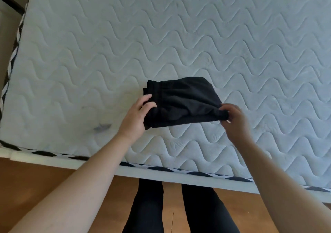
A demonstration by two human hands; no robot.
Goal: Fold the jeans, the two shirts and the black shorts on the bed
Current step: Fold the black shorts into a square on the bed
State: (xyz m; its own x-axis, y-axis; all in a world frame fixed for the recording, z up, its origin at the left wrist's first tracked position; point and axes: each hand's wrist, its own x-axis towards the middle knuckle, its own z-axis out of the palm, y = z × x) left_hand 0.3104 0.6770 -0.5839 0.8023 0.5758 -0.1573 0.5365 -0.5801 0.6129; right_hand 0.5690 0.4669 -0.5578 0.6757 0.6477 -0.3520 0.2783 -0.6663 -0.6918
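Near edge: left hand grips the left end of the folded black fabric shorts, right hand pinches the right corner. Shorts look already folded into a compact bundle, sitting on the pale quilted wavy-stitched mattress. Farther back, no jeans or shirts in view; their status can't be judged.

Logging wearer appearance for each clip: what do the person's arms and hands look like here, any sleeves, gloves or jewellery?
Both forearms are bare with no sleeves in view. The left hand and right hand wear no gloves, and no rings, watch or bracelets are visible. Black trousers cover the legs below.
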